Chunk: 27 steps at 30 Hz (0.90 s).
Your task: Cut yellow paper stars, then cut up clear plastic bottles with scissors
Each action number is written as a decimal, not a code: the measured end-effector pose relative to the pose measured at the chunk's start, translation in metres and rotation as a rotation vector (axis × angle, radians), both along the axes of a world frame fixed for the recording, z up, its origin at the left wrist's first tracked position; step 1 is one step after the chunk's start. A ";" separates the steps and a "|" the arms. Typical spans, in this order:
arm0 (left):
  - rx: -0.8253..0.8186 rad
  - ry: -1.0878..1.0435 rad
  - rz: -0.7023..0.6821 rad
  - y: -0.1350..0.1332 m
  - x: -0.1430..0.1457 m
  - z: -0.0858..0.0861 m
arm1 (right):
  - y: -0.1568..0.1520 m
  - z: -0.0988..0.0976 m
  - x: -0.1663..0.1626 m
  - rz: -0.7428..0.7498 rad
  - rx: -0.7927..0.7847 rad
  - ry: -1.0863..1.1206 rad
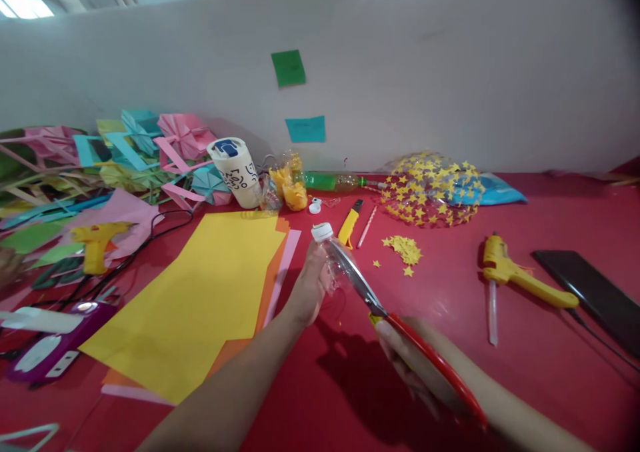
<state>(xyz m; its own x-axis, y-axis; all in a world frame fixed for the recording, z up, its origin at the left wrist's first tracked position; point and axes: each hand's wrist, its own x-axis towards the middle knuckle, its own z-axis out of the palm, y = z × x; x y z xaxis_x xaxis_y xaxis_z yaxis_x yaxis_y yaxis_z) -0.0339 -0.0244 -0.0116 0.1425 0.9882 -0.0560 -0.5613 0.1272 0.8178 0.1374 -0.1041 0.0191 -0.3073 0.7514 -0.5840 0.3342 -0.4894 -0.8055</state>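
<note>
My left hand is closed around the clear plastic top part of a bottle, whose white cap points up and away from me. In my right hand are scissors with red and yellow handles. Their blades reach up to the bottle top and lie against or over its clear plastic; I cannot tell whether they have cut into it. Just beyond my hands lie a yellow utility knife and a pink patterned stick. A pile of yellow paper stars sits to the right.
Yellow paper sheets lie left of my arm. Glue guns rest at right and left, near a phone and a purple power strip. A star-covered clear dome and white tumbler stand behind. Another person's hand shows far left.
</note>
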 end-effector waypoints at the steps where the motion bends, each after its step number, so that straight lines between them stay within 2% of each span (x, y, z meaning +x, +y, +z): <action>1: 0.000 -0.001 0.000 0.000 0.000 0.000 | 0.000 0.000 0.000 0.006 0.005 -0.012; 6: 0.017 -0.015 -0.014 0.001 -0.002 -0.001 | 0.002 -0.001 0.002 0.017 0.030 -0.033; 11: 0.013 -0.030 -0.012 0.002 -0.001 0.000 | 0.004 -0.002 0.005 0.017 -0.014 -0.019; 17: -0.100 -0.125 0.063 0.011 -0.011 0.003 | -0.002 -0.005 0.008 0.073 -0.041 0.027; 20: -0.198 -0.166 0.132 0.019 -0.024 0.007 | -0.002 -0.003 0.015 0.165 0.106 -0.041; 22: -0.205 -0.217 0.110 0.022 -0.032 0.009 | 0.000 0.000 0.021 0.233 0.280 -0.123; 24: -0.194 -0.253 0.067 0.023 -0.037 0.010 | 0.003 0.005 0.026 0.279 0.391 -0.210; 27: -0.192 -0.266 0.024 0.023 -0.039 0.010 | 0.006 0.009 0.030 0.324 0.366 -0.271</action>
<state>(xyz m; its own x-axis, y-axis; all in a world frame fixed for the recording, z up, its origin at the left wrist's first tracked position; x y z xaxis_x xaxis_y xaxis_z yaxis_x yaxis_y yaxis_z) -0.0733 -0.0018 -0.0018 0.1543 0.9665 -0.2054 -0.7567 0.2492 0.6044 0.1674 -0.0980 0.0284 -0.4319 0.8120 -0.3926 0.6397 -0.0311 -0.7680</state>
